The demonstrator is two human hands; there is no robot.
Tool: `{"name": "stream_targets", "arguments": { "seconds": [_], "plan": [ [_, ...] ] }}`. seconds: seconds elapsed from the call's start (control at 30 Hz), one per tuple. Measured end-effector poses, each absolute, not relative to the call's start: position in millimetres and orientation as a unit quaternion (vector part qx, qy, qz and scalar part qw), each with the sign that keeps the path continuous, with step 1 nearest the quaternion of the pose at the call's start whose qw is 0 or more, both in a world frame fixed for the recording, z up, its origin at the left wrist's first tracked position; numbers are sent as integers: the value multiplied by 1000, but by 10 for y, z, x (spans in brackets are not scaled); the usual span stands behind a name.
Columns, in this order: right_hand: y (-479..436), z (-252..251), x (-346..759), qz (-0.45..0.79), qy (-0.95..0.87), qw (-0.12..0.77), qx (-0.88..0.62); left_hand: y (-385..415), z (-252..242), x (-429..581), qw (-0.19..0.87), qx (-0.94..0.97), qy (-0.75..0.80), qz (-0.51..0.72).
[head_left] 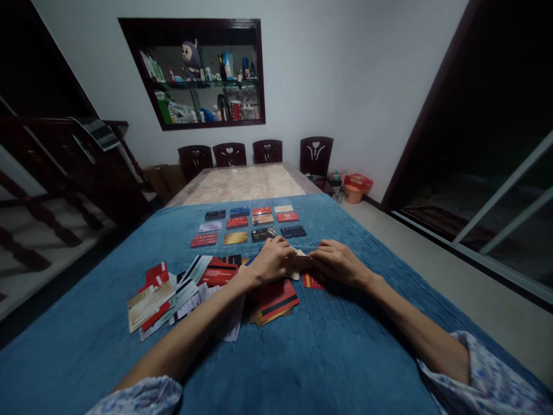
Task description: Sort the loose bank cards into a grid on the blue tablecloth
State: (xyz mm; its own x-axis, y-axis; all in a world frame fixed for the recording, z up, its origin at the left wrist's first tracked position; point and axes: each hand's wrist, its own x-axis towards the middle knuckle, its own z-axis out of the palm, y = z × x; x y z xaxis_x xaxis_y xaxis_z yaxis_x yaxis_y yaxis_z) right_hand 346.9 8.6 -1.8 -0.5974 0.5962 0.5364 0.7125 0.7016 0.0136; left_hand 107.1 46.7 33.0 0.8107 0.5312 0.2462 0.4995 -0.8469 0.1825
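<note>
Both my left hand (273,260) and my right hand (339,262) pinch a pale card (299,264) between them, its edge turned toward me, just above the cloth. Beneath and beside them lie a red card with a dark stripe (276,300) and a red-and-yellow card (311,281). To the left spreads a loose heap of mixed cards (185,294), partly hidden by my left forearm. Beyond my hands, neat small stacks of cards stand in rows, among them a black stack (263,234), a gold one (235,238) and a red one (204,240).
A blue cloth (337,357) covers the near part of the long table (250,181). Dark chairs (317,154) stand at its far end. An orange bucket (354,192) sits on the floor at right, and a stair railing (52,173) runs along the left.
</note>
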Motion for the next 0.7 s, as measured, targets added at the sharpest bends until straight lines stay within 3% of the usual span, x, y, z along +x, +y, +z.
{"name": "stream_targets", "arguments": {
  "seconds": [0.7],
  "plan": [
    [190, -213, 3430, -80, -857, 301, -411, 415, 214, 1119, -7, 942, 307, 137]
  ]
}}
